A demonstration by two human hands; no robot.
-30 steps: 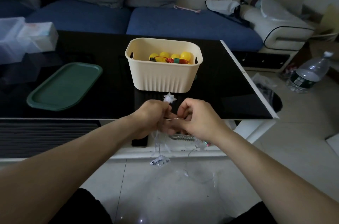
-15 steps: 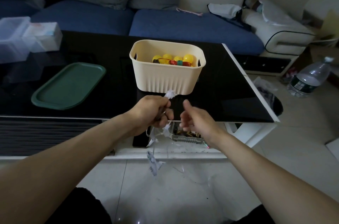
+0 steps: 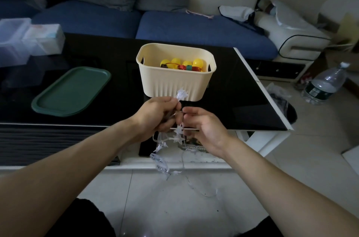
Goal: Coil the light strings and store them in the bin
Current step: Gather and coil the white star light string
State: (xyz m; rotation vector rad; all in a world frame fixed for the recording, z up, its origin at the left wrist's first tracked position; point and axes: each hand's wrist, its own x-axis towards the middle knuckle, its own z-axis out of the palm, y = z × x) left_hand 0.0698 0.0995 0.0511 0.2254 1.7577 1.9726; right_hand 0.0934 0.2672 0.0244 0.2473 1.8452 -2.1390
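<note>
A cream ribbed bin [image 3: 175,86] stands on the black glass table [image 3: 242,104] and holds a string of yellow ball lights [image 3: 181,64]. My left hand [image 3: 155,115] grips a bunch of a clear star light string [image 3: 178,136]; one star sticks up above its fingers. More stars and thin wire dangle below toward the floor. My right hand [image 3: 204,128] is close beside it, fingers curled at the wire by the left fingertips; whether it pinches the wire is unclear.
A green tray [image 3: 71,91] lies on the table's left. Clear plastic boxes [image 3: 29,40] stand at the far left. A blue sofa [image 3: 194,31] runs behind. A water bottle [image 3: 326,83] stands on the tiled floor at right. A lower shelf sits under the table edge.
My right hand drew away from the left, then came back to its fingertips. More stars now hang bunched under my left hand, and the dangling end sits higher.
</note>
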